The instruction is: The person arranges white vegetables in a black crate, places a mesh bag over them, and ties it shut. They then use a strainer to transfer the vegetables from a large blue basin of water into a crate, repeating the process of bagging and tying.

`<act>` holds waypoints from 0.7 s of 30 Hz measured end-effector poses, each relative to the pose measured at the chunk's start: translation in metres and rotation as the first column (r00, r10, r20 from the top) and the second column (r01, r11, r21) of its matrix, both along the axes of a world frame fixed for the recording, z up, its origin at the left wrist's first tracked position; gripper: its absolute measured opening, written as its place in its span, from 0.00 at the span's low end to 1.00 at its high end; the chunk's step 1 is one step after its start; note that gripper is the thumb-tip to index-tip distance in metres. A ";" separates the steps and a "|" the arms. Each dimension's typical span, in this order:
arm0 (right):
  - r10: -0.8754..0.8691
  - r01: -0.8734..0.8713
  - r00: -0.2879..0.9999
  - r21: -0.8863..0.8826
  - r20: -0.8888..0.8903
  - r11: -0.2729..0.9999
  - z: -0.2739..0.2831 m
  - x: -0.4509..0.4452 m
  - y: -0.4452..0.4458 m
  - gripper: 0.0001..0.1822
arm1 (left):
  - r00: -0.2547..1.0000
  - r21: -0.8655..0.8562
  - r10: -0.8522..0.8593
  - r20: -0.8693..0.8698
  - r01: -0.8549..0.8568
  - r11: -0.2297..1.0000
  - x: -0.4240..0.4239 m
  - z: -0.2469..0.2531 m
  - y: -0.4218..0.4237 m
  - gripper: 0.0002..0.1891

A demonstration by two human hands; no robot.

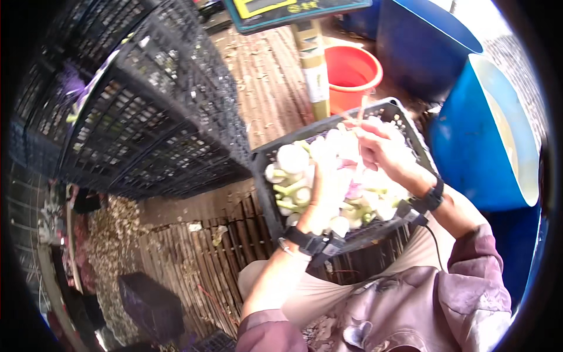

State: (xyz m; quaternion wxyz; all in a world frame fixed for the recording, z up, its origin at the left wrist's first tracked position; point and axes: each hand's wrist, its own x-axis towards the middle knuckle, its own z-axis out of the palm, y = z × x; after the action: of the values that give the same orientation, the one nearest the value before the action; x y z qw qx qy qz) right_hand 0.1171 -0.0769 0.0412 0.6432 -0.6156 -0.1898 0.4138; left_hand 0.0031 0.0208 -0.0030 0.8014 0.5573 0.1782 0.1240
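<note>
A black plastic crate (pixel 269 207) stands before me, filled with whitish bulbs with green stems (pixel 292 158), garlic-like in shape. My left hand (pixel 323 189) reaches over the crate's left half, at a pale, overexposed bundle with a pinkish-purple patch (pixel 353 189); its fingers are washed out by glare. Over the upper right of the crate, my right hand (pixel 380 143) has its fingers bent together on thin reddish strands (pixel 361 112) that rise above the bulbs. Dark bands are strapped on both wrists.
Stacked black plastic crates (pixel 154 119) rise at the left. A red bucket (pixel 354 70) stands beyond the crate, beside a taped post (pixel 314 75) under a scale-like device (pixel 299 13). Blue barrels (pixel 466 145) line the right. A dark block-shaped object (pixel 151 306) lies on the slatted floor at lower left.
</note>
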 end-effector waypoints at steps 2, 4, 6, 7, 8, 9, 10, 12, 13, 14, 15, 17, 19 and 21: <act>0.091 -0.089 0.983 -0.020 0.158 0.996 0.018 0.003 -0.001 0.22 | 0.999 0.130 -0.038 0.014 0.036 0.991 0.011 0.005 -0.005 0.09; 0.132 -0.116 0.950 -0.072 0.285 0.991 0.019 0.019 -0.008 0.25 | 0.983 0.226 -0.106 -0.147 0.138 0.964 0.017 0.029 -0.006 0.07; 0.110 -0.100 0.957 -0.051 0.269 0.994 0.022 0.021 -0.015 0.29 | 0.980 0.170 -0.056 -0.190 0.089 0.982 0.019 0.027 -0.009 0.09; 0.104 -0.092 0.961 -0.062 0.257 0.994 0.028 0.017 -0.018 0.30 | 0.982 0.096 -0.023 -0.190 0.042 0.994 0.016 0.023 -0.009 0.09; 0.102 -0.086 0.964 -0.074 0.247 0.994 0.031 0.014 -0.018 0.32 | 0.982 0.022 0.014 -0.191 -0.010 1.000 0.012 0.021 -0.010 0.09; 0.216 -0.167 0.922 -0.173 0.321 0.971 0.028 0.014 -0.021 0.33 | 0.980 -0.059 0.047 -0.193 -0.060 0.996 0.008 0.023 -0.011 0.09; 0.333 -0.238 0.863 -0.276 0.380 0.931 0.024 0.016 -0.027 0.34 | 0.986 0.004 0.043 -0.160 -0.043 0.999 0.004 0.015 -0.004 0.08; 0.390 -0.343 0.880 -0.204 0.271 0.917 0.008 0.018 -0.033 0.37 | 0.981 -0.013 0.095 -0.169 -0.099 0.995 0.006 0.015 -0.007 0.07; 0.417 -0.377 0.861 -0.185 0.291 0.908 0.001 0.020 -0.036 0.40 | 0.978 -0.023 0.118 -0.172 -0.124 0.992 0.008 0.016 -0.008 0.07; 0.443 -0.410 0.841 -0.166 0.311 0.897 -0.004 0.021 -0.040 0.43 | 0.985 0.014 0.090 -0.150 -0.089 0.996 0.009 0.017 -0.007 0.07; 0.468 -0.448 0.820 -0.139 0.331 0.883 -0.007 0.020 -0.039 0.45 | 0.983 -0.004 0.110 -0.148 -0.111 0.994 0.009 0.014 -0.006 0.07; 0.370 -0.363 0.894 -0.077 0.252 0.929 -0.011 0.006 -0.034 0.38 | 0.978 -0.038 0.149 -0.146 -0.156 0.987 0.009 0.005 -0.004 0.07; 0.334 -0.326 0.917 -0.071 0.217 0.943 -0.014 0.005 -0.034 0.34 | 0.979 -0.121 0.104 -0.177 -0.127 0.985 0.008 0.010 -0.001 0.07; 0.280 -0.261 0.875 -0.104 0.395 0.960 -0.018 0.001 -0.036 0.27 | 0.976 -0.172 0.115 -0.182 -0.147 0.974 0.006 0.010 -0.001 0.07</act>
State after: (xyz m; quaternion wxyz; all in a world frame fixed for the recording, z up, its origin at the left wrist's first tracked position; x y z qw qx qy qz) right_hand 0.1179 -0.1132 0.0235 0.5109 -0.6704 -0.3932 0.3672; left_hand 0.0096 0.0202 0.0068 0.8213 0.4763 0.2936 0.1112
